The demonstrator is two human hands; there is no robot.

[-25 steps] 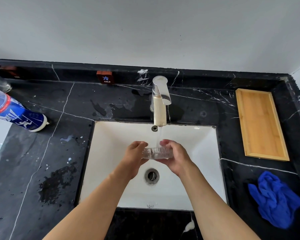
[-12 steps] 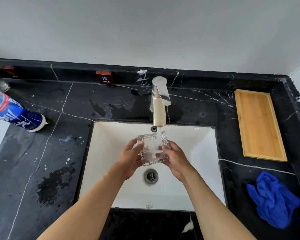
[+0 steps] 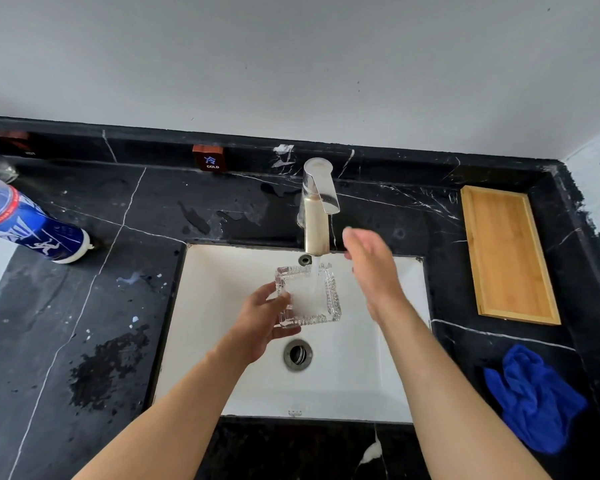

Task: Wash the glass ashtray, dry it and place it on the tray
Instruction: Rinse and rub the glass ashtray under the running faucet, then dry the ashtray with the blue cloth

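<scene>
surface: black marble-look surface (image 3: 125,306) with white veins and wet patches, carrying everything here.
sink: white rectangular basin (image 3: 229,358) sunk into the surface; it holds no standing water that I can see, and the round metal drain (image 3: 298,355) is open.
tray: long shallow bamboo tray (image 3: 506,254) at the right rear, well apart from the sink, with nothing in it.
cloth: crumpled blue cloth (image 3: 534,396) on the surface in front of the tray, probably for drying.
can: blue and white cylindrical can (image 3: 28,226) lying on its side at the left; contents not visible.
tap: brushed metal tap (image 3: 316,209) behind the basin, running a thin stream.
ashtray: square clear glass ashtray (image 3: 309,296) with ribbed sides, held over the basin, tilted toward the camera, the stream falling into its hollow and running off.
handling: thick glass, so judged heavy, rigid and breakable against the basin; wet, so likely slippery. Best held across two opposite ribbed edges, where the ridges give purchase.
left hand: left hand (image 3: 262,323) has its fingers clamped on the ashtray's near left corner, thumb on the rim.
right hand: right hand (image 3: 371,268) is beside the tap, clear of the ashtray, fingers spread flat and holding nothing.
</scene>
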